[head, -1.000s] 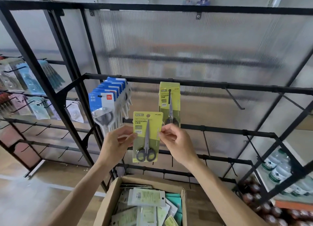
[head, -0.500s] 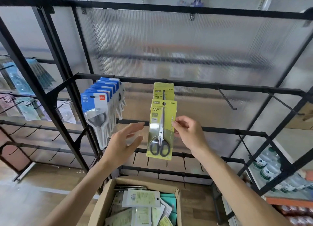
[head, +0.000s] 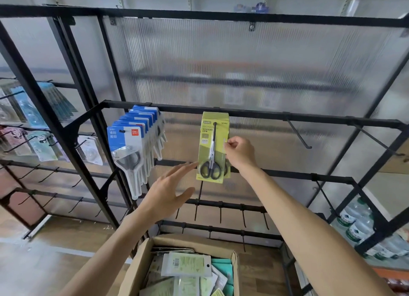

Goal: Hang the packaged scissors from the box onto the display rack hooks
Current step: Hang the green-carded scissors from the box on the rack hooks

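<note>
Right hand (head: 240, 154) pinching right edge of yellow-green carded scissors pack (head: 212, 149) on black rack hook (head: 214, 124), left hand (head: 170, 191) spread empty nearby; light, stiff card, probably best gripped by edge.

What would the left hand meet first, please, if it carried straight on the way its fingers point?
Probably the lower left edge of the green scissors pack: the left hand is open, fingers aimed up and right at it. The gap is hard to judge in depth.
</note>
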